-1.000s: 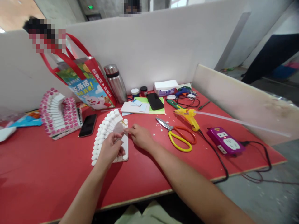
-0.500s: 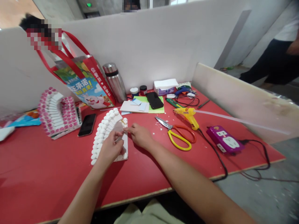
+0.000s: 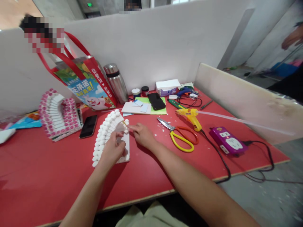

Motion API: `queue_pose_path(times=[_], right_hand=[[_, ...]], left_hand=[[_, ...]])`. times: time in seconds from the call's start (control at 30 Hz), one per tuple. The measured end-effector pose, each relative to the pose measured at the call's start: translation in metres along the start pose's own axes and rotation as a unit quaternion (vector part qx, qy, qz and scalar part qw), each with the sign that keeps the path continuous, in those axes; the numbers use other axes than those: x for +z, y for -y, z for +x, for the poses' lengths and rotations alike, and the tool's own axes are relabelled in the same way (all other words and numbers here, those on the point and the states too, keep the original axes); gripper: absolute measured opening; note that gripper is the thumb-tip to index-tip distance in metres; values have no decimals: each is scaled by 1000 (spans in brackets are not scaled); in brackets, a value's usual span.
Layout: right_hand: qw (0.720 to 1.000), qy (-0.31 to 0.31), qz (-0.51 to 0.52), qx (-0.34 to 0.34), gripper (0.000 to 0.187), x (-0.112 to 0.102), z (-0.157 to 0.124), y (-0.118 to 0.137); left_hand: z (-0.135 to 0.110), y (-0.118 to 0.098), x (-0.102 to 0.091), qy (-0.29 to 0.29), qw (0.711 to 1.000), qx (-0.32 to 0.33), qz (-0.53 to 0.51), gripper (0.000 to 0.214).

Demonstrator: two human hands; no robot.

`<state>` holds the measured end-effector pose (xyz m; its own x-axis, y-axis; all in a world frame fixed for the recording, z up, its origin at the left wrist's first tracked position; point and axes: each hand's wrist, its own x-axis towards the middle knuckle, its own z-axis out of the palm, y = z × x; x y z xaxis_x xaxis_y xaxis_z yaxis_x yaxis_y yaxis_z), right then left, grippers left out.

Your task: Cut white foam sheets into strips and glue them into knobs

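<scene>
Two bare hands are meeting over a white arched model (image 3: 105, 136), which is lying on the red worktop (image 3: 47, 176) just ahead of us, between a black phone (image 3: 88, 126) and the scissors (image 3: 180, 136). We are gripping the model with our left hand (image 3: 113, 150): its fingers are curling over the flat white panel and clamping it against the thumb. Our right hand (image 3: 143, 136) is reaching in from the right, its fingers drawn together and touching the model's upper right edge; whether they are pinching a small piece there is too fine for us to tell. A yellow glue gun (image 3: 192, 118) is resting beyond the scissors, and a purple power strip (image 3: 227, 141) is lying to its right. A pink arched model (image 3: 58, 114) is standing well apart on the left.
</scene>
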<state>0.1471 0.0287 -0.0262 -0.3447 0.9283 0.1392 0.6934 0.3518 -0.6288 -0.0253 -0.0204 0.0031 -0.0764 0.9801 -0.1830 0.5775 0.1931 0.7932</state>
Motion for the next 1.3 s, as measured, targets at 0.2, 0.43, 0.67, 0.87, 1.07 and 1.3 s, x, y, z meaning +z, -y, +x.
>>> queue_pose_path(times=[0.2,0.43,0.67,0.87,1.07,1.3], right_hand=[[999,14,-24,17,50,0,2,0],[997,38,-69,17,49,-1,1,5],[995,48,-84,21,50,-1,1,8],[996,45,-71,27,49,-2,1,8],[1000,17,-23,10,50,-3,-1,5],[999,30,-40,-19,44,-1,-3,3]], left_hand=[[7,-3,4,31,997,-32,-67,40],[12,-3,7,44,992,-35,-115,44],[10,-9,5,40,992,-44,-110,38],[9,-17,6,35,991,-44,-119,35],[1,-16,2,35,991,-44,-121,37],[-8,-18,-1,32,990,-44,-134,33]])
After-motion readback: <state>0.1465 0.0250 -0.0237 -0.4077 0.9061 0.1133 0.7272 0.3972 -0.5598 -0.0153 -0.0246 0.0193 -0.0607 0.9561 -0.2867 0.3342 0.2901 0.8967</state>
